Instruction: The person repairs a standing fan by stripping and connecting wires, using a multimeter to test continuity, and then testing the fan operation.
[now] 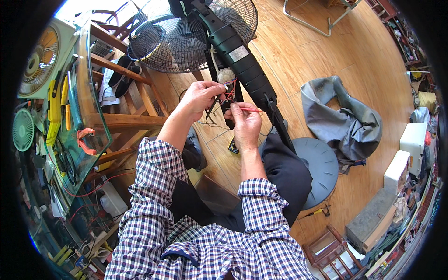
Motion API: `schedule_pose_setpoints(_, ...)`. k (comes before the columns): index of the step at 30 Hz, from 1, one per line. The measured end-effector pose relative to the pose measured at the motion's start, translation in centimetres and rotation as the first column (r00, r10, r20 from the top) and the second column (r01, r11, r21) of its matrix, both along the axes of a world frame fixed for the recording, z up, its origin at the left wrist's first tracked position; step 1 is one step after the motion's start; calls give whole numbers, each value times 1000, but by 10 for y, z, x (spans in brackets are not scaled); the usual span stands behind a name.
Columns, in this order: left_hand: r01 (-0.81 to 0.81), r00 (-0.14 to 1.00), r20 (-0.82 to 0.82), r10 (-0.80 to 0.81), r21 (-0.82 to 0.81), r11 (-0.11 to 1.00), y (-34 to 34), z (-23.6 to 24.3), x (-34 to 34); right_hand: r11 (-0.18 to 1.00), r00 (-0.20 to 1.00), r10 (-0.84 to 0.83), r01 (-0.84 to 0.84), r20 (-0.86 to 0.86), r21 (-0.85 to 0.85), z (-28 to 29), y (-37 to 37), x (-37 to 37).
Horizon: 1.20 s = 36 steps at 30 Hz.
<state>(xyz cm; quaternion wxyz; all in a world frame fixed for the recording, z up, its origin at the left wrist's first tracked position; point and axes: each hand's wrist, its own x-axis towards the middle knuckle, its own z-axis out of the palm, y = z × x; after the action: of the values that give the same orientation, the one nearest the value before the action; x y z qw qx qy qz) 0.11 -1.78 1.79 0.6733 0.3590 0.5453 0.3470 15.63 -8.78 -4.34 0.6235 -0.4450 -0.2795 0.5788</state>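
A black pedestal fan leans before me, its wire grille [193, 39] at the top and its dark column [238, 53] slanting down to a round base [317, 172]. A cluster of thin red and other wires [229, 92] hangs beside the column, below a whitish rounded lump [225, 75]. My left hand [198, 99] is closed, its thumb and fingertips pinching the wires from the left. Closed too, my right hand [247, 125] holds a slim red test probe [249, 109] just below the wires. The exact contact points are too small to make out.
At left stands a glass-topped table [88, 107] with tools, an orange clamp [86, 141] and a white box fan [39, 58]. A yellow-and-black device [233, 145] lies between my feet. Grey cloth [345, 116] lies on the wooden floor; a small wooden chair [329, 249] stands lower right.
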Motion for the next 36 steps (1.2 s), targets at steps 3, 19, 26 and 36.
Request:
schedule_pose_setpoints(3, 12, 1000, 11, -11, -8, 1000, 0, 0, 1, 999, 990, -28, 22, -136, -44, 0, 1, 4)
schedule_pose_setpoints(19, 37, 992, 120, -32, -35, 999, -3, -3, 5, 992, 992, 122, -122, 6, -36, 10, -6, -17)
schedule_pose_setpoints(26, 38, 992, 123, -32, -45, 998, -2, -3, 6, 990, 990, 141, -141, -19, -7, 12, -6, -14)
schedule_pose_setpoints(36, 19, 995, 98, -15, -45, 999, -1, -2, 7, 987, 987, 161, -161, -22, 22, 9, -7, -11)
